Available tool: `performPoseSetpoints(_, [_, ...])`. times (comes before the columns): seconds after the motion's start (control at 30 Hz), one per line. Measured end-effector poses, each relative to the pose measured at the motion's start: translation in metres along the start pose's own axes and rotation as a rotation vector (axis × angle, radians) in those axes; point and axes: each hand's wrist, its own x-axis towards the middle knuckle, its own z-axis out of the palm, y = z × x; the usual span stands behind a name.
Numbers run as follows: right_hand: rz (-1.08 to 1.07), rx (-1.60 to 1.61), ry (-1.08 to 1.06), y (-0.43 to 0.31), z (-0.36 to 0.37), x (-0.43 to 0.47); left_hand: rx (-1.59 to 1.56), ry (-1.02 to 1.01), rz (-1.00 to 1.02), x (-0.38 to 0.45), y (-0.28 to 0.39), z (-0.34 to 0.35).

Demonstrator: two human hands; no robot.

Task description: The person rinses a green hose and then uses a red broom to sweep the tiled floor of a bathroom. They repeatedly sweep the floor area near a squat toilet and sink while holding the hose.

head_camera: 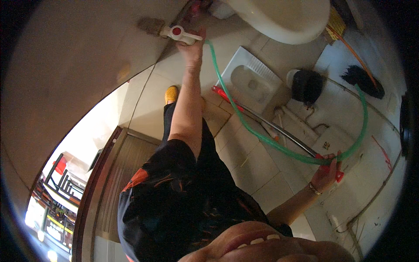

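My left hand [191,50] is at a white plastic tap [180,34] with a red disc on its body, mounted at the wall. The fingers wrap around the tap's outlet side, partly hidden behind its lever. A green hose [244,122] starts beside that hand and sags in a long curve to the right. My right hand [324,177] grips the red handle of a metal-shafted cleaning tool [281,130], with the hose also held under its fingers. The tool's red head lies by a white squat toilet pan [273,73]. The hose's far end curls up near a black-bristled broom [363,78].
A white washbasin [294,36] juts out above the far floor. Beside the squat pan stands a bin with a black bag [306,85]. Pipes [294,116] and a floor drain [325,145] lie at right. A door [127,170] stands at left.
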Motion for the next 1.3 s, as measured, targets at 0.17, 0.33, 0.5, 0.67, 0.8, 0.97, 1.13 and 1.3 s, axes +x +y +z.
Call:
performPoseSetpoints(0.17, [0.008,-0.007,0.037,0.001,-0.004,0.003,-0.196,-0.201,-0.224,-0.002,0.009,-0.012])
performPoseSetpoints(0.33, [0.010,-0.002,0.008,0.000,-0.009,0.010,-0.008,0.044,0.033,-0.019,0.021,0.005])
performPoseSetpoints(0.5, [0.008,0.029,-0.045,0.001,-0.007,0.006,-0.121,0.257,0.109,-0.034,0.018,0.028])
performPoseSetpoints(0.67, [0.015,-0.026,-0.024,-0.002,0.004,0.001,-0.197,0.195,-0.029,-0.025,0.025,0.020])
performPoseSetpoints(0.8, [0.024,-0.012,0.014,-0.001,0.002,0.004,-0.213,0.148,-0.025,-0.016,0.022,0.009])
performPoseSetpoints(0.97, [0.029,-0.006,-0.023,-0.001,0.016,0.006,-0.190,-0.064,-0.109,-0.005,0.013,-0.012])
performPoseSetpoints(1.13, [0.025,-0.056,-0.007,0.001,0.009,0.010,-0.232,-0.194,-0.232,-0.002,0.021,-0.015])
performPoseSetpoints(1.3, [0.012,-0.028,-0.017,0.002,0.006,0.012,0.100,-0.002,-0.011,-0.010,0.014,-0.006])
